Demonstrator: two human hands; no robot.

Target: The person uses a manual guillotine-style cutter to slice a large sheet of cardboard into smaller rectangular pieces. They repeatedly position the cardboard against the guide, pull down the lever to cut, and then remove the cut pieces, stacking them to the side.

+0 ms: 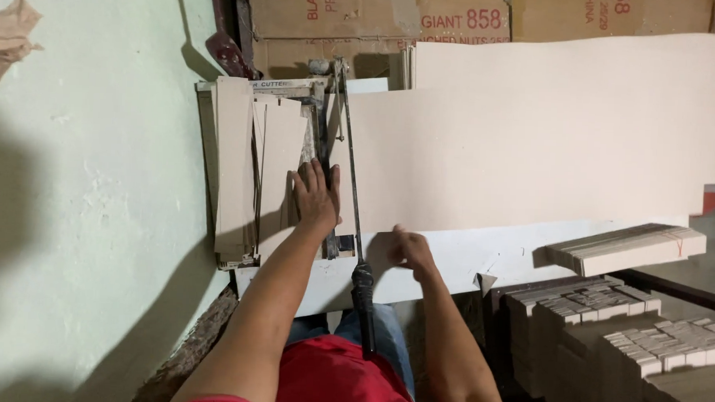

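Hands first: your left hand lies flat, fingers spread, palm down on the cut strip at the paper cutter, just left of the blade arm. It holds nothing, only presses. Your right hand sits at the near edge of the large cardboard sheet, fingers curled at that edge; whether they pinch it, cannot tell. Sheet lies across the cutter bed and runs far right over the white table. Blade arm is down along the sheet's left edge, its black handle pointing back at your lap, between your forearms, untouched. More cut strips stacked left of the cutter by the green wall. Right of you: a loose bundle of strips on the table edge, bundled stacks lower down. Cartons behind.
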